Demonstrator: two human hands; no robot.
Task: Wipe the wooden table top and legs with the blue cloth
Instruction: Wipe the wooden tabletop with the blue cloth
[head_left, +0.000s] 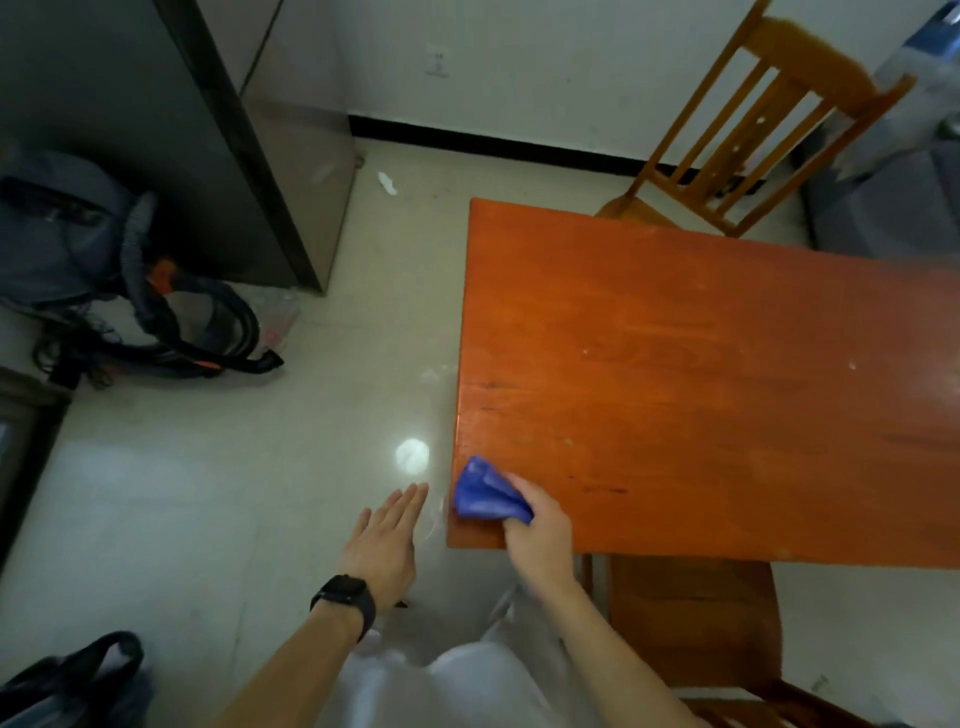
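Note:
The wooden table (701, 364) has a glossy orange-brown top that fills the right half of the view. A crumpled blue cloth (485, 493) lies on its near left corner, close to the left edge. My right hand (540, 530) is shut on the cloth and presses it against the top. My left hand (387, 540) hovers over the floor left of the table, flat, fingers together and extended, holding nothing. A black watch sits on that wrist. The table legs are hidden under the top.
A wooden chair (748, 140) stands at the far side of the table, another chair (696, 623) at the near side. A grey cabinet (208, 140) rises at the far left, with a vacuum hose (208, 338) and bag (62, 239) on the tiled floor (208, 493).

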